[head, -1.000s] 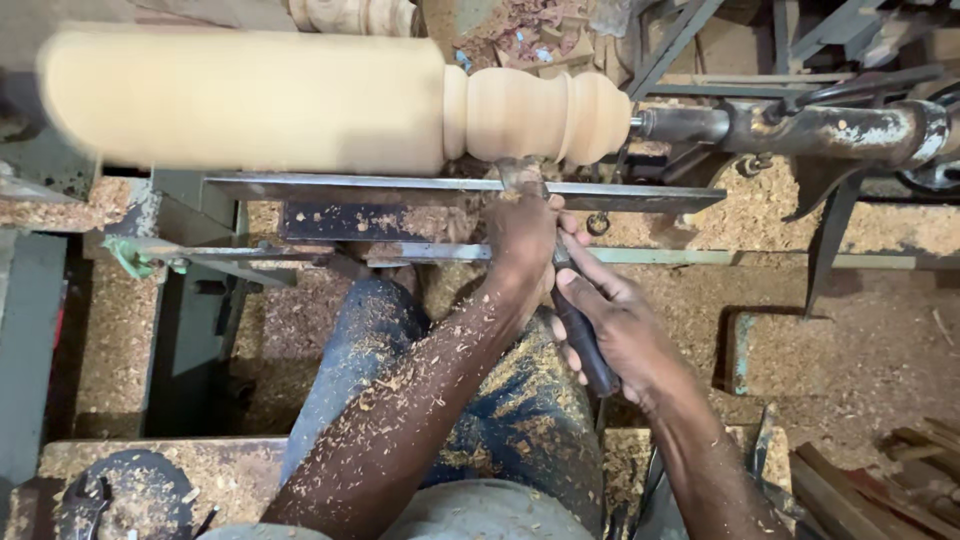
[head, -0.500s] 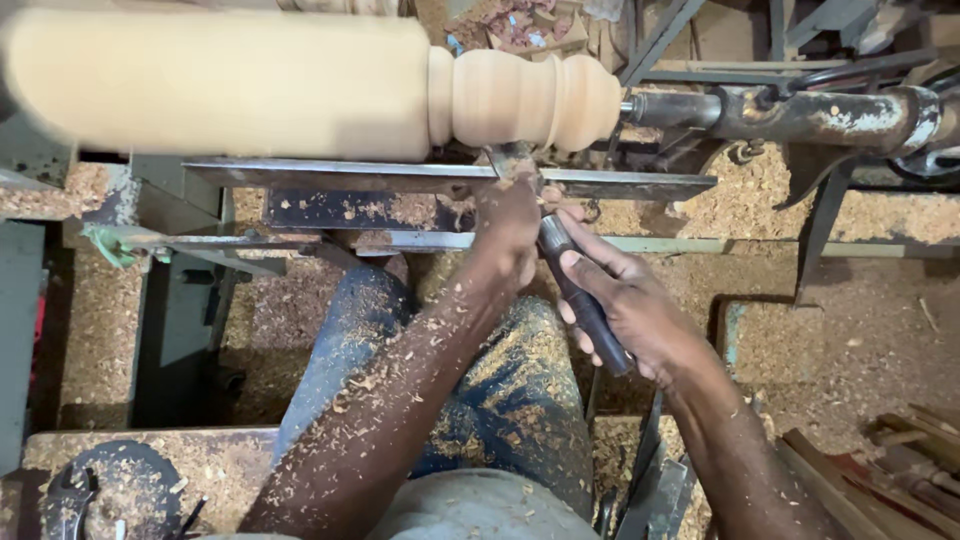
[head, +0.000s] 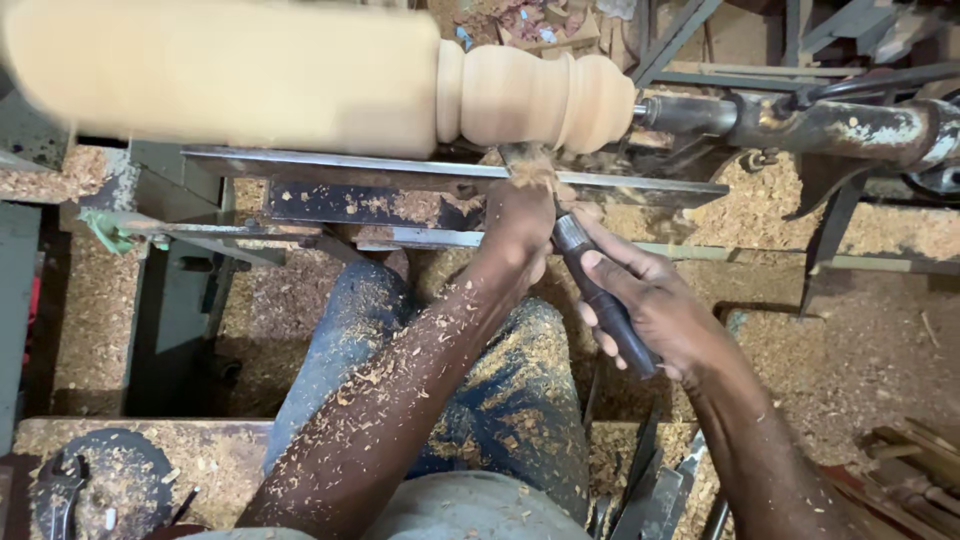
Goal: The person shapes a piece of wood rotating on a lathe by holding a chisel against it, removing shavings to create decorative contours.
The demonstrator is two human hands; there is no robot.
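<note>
Right hand (head: 655, 310) closed around dark chisel handle (head: 603, 300), below and right of flat steel tool rest (head: 330, 168); left hand (head: 520, 215) clamped over blade, pressed down on near edge of tool rest, dusted with wood shavings (head: 400, 370). Chisel tip hidden under left hand, directed at beaded end of pale turned wooden spindle (head: 530, 95), mounted just above tool rest, blurred along plain left length as if spinning. Best handled, by judgement: blade kept bedded on tool rest, light cuts only, handle held low and steady.
</note>
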